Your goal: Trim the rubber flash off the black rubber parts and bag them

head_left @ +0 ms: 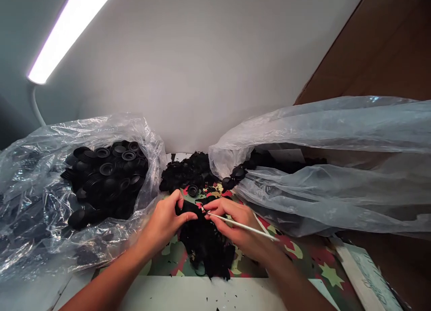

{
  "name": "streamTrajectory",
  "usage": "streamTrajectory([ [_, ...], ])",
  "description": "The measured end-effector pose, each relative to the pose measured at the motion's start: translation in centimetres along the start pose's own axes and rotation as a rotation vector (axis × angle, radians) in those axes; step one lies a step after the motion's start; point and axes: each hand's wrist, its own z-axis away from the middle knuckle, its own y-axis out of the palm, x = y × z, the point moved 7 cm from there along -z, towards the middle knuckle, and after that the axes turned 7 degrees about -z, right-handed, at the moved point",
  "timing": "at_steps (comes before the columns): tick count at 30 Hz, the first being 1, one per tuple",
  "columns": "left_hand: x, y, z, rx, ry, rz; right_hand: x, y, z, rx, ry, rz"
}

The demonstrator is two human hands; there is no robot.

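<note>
A heap of black trimmings (207, 250) is lying nearest on the counter (202, 295). Just above the heap, a black rubber part (189, 208) is being pinched by the left hand (164, 221), while a thin white stick (242, 225) is being gripped by the right hand (235, 225), its tip touching the part. Beyond the heap, bags of black parts (104, 176) and (323, 167) are lying open to either side.

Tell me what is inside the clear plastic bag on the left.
The left plastic bag holds a heap of round black rubber caps, some showing ringed hollows. Crinkled plastic hides the lower caps and the bag's bottom.
</note>
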Motion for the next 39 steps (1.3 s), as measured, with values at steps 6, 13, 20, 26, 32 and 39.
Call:
streamTrajectory([
  [6,-1.1,0.1,0.7,-0.04,0.055,-0.003,1.1,2.3,0.6,-0.111,-0.314,0.176],
  [13,-1.6,0.6,1.3,-0.001,0.115,-0.014,2.0,3.4,0.6,-0.129,-0.372,0.308],
  [20,-3.4,-0.5,2.4,-0.114,0.195,0.057,1.0,2.8,0.7,-0.249,-0.247,0.454],
  [26,-3.2,-2.8,1.9,-0.143,0.074,0.356,-3.9,-1.6,0.3,-0.27,0.148,0.451],
  [32,-1.1,-1.3,1.0,0.088,-0.127,0.689,-2.9,-1.2,0.1,-0.187,0.267,-0.036],
  [39,-1.6,-1.9,0.8,-0.072,0.007,0.529,-2.0,0.6,0.3,-0.171,0.23,-0.441],
])
